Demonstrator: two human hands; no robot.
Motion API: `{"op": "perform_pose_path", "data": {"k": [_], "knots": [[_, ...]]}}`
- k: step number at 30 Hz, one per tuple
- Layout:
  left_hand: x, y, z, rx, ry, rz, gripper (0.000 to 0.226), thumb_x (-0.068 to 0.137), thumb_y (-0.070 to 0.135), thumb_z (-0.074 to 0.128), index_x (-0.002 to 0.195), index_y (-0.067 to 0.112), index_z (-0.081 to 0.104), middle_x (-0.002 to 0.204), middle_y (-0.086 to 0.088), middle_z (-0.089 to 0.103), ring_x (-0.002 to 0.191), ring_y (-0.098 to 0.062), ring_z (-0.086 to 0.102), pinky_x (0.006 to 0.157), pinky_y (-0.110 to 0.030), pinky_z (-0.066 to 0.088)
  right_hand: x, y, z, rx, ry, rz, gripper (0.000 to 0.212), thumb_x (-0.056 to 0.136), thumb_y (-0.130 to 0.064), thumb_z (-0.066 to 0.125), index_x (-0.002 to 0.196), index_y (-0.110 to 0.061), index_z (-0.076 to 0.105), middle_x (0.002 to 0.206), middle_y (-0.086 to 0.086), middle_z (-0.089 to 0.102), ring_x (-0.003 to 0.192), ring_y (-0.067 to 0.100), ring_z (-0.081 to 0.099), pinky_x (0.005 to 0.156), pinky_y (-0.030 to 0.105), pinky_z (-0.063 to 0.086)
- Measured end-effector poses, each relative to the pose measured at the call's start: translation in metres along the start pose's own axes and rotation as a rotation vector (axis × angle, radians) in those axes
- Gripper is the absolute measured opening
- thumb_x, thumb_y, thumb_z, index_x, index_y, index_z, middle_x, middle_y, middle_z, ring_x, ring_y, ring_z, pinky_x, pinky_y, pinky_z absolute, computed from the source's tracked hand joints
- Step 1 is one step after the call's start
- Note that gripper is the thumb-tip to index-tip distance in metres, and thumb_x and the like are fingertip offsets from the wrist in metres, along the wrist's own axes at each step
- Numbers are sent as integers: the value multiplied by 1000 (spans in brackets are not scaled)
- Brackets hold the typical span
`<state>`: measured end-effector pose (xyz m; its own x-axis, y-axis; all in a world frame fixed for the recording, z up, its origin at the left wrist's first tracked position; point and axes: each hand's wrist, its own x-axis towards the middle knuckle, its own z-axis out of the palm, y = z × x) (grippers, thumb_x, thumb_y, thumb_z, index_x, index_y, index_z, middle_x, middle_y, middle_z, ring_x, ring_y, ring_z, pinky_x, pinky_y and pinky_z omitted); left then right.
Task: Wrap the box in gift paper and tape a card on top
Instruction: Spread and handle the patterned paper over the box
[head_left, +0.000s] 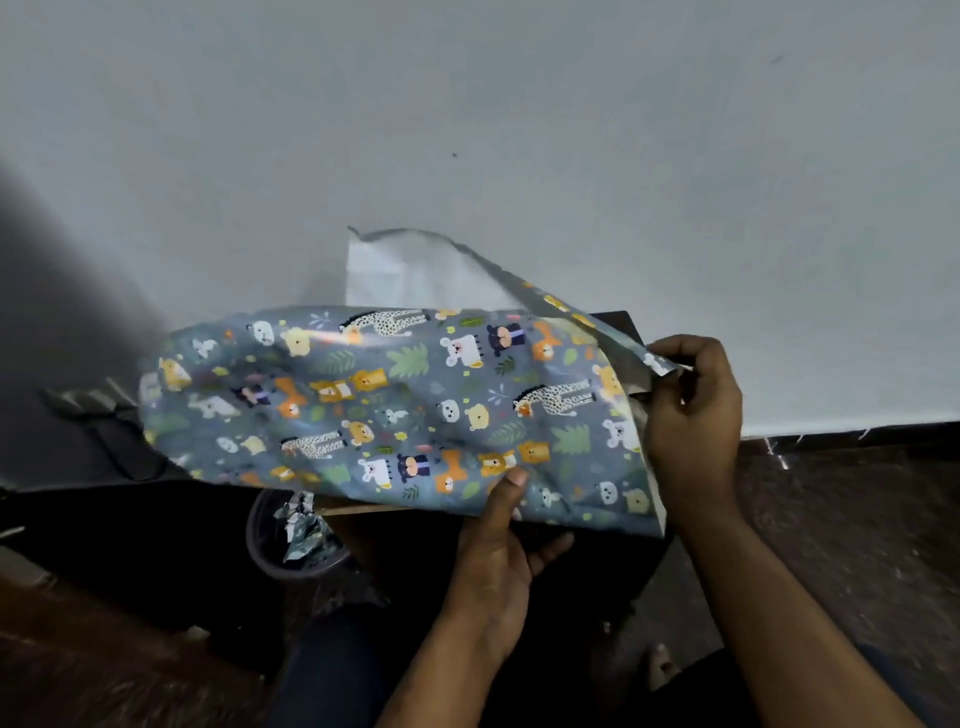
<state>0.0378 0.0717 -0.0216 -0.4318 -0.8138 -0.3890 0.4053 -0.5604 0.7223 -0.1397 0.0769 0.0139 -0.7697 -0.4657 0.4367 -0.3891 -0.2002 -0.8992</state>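
A large sheet of blue-grey gift paper (395, 400) printed with cartoon animals is held up over the near edge of the white table (519, 130). Its far edge curls up and shows the silvery white underside. My left hand (498, 540) pinches the sheet's near edge from below, thumb on top. My right hand (693, 410) grips the sheet's right corner. A thin brown edge, possibly the box (358, 510), peeks out under the paper. No card is in view.
A dark round bin (270, 540) with crumpled paper scraps stands on the floor below the table edge. A dark object (613, 322) sits behind the paper on the right. Dark strips lie at the table's left edge. Brown floor lies below.
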Motion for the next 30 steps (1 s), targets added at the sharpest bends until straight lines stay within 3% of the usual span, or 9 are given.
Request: {"op": "perform_pose_path", "data": {"k": [4,10,13,15,17,20,25,28,30], "knots": [[6,3,-3,5,53,-44,59,77,28,75,133,17,62,123,-6,73,94,-22,73,62,-34,61,7,12,12,-15,-61,114,40,90,10,40,101,-22,62,97,-10,69,82,27,71,71,29,53],[17,23,-14,314,28,-64,56,82,49,80,129,24,65,115,-10,76,96,-31,76,59,-35,59,12,28,16,-77,10,223,33,92,3,49,102,-24,64,96,-12,67,89,30,70,76,32,55],[15,28,-17,485,41,-92,53,83,57,71,116,15,70,95,-15,78,81,-34,77,52,-32,57,12,38,12,-182,-85,221,38,89,-12,66,126,-22,60,104,4,61,95,25,60,88,42,54],[11,28,-17,540,63,-89,56,83,62,69,97,8,70,76,-21,73,65,-35,74,47,-28,51,9,39,11,-261,-186,228,63,81,-33,64,142,-21,52,122,16,52,103,23,52,90,34,48],[9,27,-17,579,104,-59,62,83,66,67,73,5,64,58,-21,63,54,-36,70,43,-24,41,4,34,11,-373,-195,177,67,80,-36,66,144,-22,53,138,21,41,120,30,45,92,30,39],[7,26,-16,643,169,80,67,84,65,68,57,4,56,41,-16,47,46,-40,67,40,-20,28,1,23,10,-528,-104,16,54,83,-14,75,134,-24,61,144,13,36,127,33,39,102,43,40],[1,30,-11,831,263,566,76,94,59,63,52,-2,44,37,-13,40,30,-29,48,39,-30,36,4,14,8,-334,-322,-124,24,81,0,63,96,-17,67,100,-4,50,85,10,51,70,6,36],[4,33,-13,941,287,868,60,96,51,61,54,15,37,46,0,34,43,-16,35,46,-33,35,4,25,12,-259,-514,114,33,86,1,66,112,-19,62,120,4,48,107,15,57,79,7,43],[10,32,-16,954,254,937,41,97,42,63,63,22,53,57,9,49,53,-7,47,53,-30,41,5,36,12,-172,-555,374,62,82,-15,76,137,-26,52,134,5,47,118,19,57,93,26,52]]}}
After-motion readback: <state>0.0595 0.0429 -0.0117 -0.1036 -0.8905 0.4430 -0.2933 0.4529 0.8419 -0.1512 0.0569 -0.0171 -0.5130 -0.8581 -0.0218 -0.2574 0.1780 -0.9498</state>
